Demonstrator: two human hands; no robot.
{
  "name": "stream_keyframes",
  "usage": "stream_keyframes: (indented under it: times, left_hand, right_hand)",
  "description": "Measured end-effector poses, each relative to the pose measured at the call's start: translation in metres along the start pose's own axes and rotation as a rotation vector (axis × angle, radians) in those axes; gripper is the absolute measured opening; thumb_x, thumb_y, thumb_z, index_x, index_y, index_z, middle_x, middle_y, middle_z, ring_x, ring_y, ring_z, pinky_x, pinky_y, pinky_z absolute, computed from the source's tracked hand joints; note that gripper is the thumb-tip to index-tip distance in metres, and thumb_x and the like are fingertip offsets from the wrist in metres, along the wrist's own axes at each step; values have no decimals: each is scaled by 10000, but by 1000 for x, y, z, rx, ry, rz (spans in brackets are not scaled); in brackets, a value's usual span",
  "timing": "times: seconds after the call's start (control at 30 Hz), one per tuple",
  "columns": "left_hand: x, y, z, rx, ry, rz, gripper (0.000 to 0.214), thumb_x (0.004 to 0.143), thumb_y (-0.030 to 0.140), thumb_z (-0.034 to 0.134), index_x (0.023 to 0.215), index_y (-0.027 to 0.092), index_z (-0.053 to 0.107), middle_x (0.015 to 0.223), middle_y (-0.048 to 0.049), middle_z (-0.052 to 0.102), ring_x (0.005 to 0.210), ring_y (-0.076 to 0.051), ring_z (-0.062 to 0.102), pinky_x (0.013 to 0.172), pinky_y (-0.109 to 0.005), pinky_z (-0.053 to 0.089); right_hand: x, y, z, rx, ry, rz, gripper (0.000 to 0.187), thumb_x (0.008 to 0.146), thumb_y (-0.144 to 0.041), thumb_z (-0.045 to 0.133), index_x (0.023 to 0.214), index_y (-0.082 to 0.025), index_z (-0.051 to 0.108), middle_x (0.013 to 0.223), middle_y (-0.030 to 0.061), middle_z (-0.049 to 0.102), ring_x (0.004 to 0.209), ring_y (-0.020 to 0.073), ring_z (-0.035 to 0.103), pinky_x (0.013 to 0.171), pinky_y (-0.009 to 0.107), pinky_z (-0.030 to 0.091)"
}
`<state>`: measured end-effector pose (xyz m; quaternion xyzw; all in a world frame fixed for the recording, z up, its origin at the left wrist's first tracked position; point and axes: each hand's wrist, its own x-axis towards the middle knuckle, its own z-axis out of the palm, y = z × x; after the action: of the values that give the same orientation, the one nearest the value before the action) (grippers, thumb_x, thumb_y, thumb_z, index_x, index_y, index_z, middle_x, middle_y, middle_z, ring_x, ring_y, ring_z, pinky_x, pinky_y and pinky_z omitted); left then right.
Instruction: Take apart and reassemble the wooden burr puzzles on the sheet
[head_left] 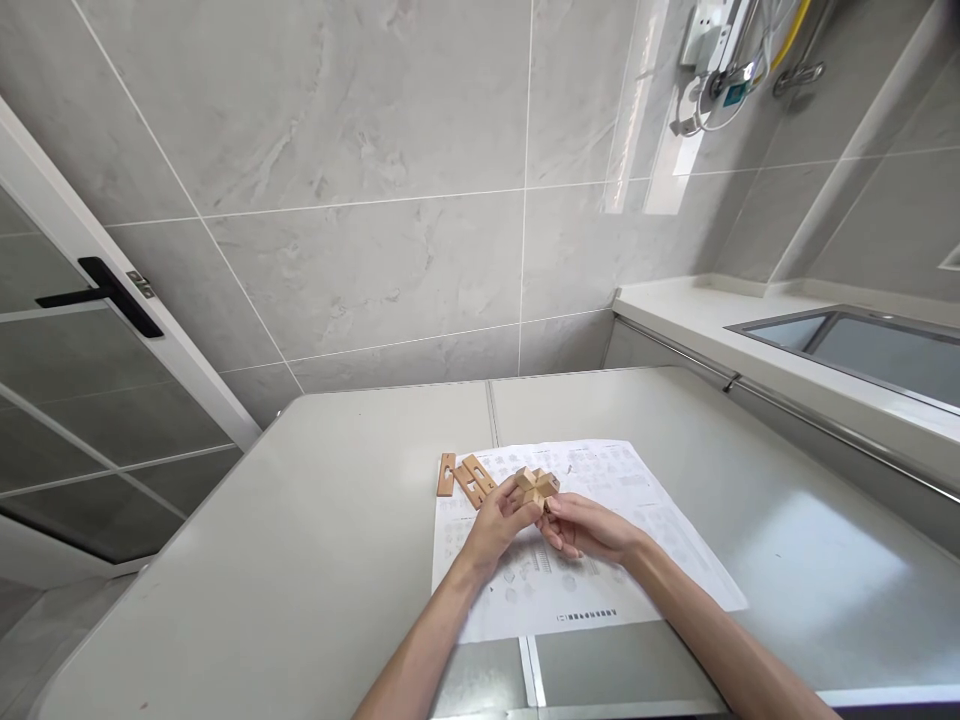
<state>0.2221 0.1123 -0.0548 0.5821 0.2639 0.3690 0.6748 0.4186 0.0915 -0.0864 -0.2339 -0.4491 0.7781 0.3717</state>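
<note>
Clearly, the thin printed sheet (630,545) begins nearest, flat on the smooth, glossy bench (300,520). Over it, the left hand (493,522) has its fingers clamped on a wooden burr puzzle (537,484) from eight o'clock; the right hand (592,527) pinches it at five o'clock, other fingers curled below. Its pale, square-ended sticks cross in a compact star, seemingly mostly joined, though its underside is hidden. At nine o'clock from it, flat orange-brown slotted wooden slats (474,482) lie separate, apparently unused so far. Farthest, marbled grey wall tiles (375,260) rise at twelve o'clock.
</note>
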Motion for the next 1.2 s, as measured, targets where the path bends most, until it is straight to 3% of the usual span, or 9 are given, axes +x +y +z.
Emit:
stream_keyframes:
  times: [0.2,0.4,0.63,0.77,0.93,1.1,1.2]
  left_hand:
    - [1,3,0,-49,-29,21,493,826,438,834,1230,206,673,1235,-124,737,1247,-317,651,1138,-492,445]
    - [4,1,-1,-22,25,44,510,803,454,854,1217,214,679,1269,-130,723,1272,-328,636,1130,-506,453]
    - [-1,3,3,25,-1,59,477,837,443,830,1231,217,682,1294,-115,707,1276,-313,620,1150,-486,433]
    - [-1,3,4,37,3,75,495,827,426,841,1242,210,680,1318,-121,694,1302,-321,601,1155,-471,423]
    - [1,0,1,138,79,135,524,787,378,877,1244,225,672,1262,-102,712,1240,-304,632,1123,-447,440]
    - [1,-1,0,198,116,160,520,776,366,883,1230,228,671,1235,-93,721,1201,-289,645,1093,-431,461]
    - [1,-1,0,207,137,178,509,776,361,884,1217,219,673,1199,-88,730,1170,-278,656,1082,-420,464]
  right_hand:
    - [-1,0,0,-48,16,-19,419,962,-543,678,821,-150,640,706,11,634,495,79,515,483,210,362]
    - [2,1,2,-12,113,-42,399,954,-550,680,842,-173,619,727,1,618,507,80,489,484,212,351]
    - [1,1,-4,9,-19,-33,448,959,-562,645,729,-182,581,554,-52,456,459,80,333,476,234,293]
    - [2,6,-10,2,-35,-51,450,979,-543,630,718,-180,570,554,-56,451,453,78,310,465,239,267]
    - [0,2,-9,-145,44,-99,390,994,-524,639,830,-171,616,699,-22,558,513,81,354,523,249,319]
    - [1,1,-8,-292,101,-161,419,992,-553,631,809,-176,627,640,-50,479,533,92,334,554,260,313]
    - [3,3,-6,-333,127,-194,432,1009,-554,601,824,-167,644,664,-37,510,536,89,335,563,264,311]
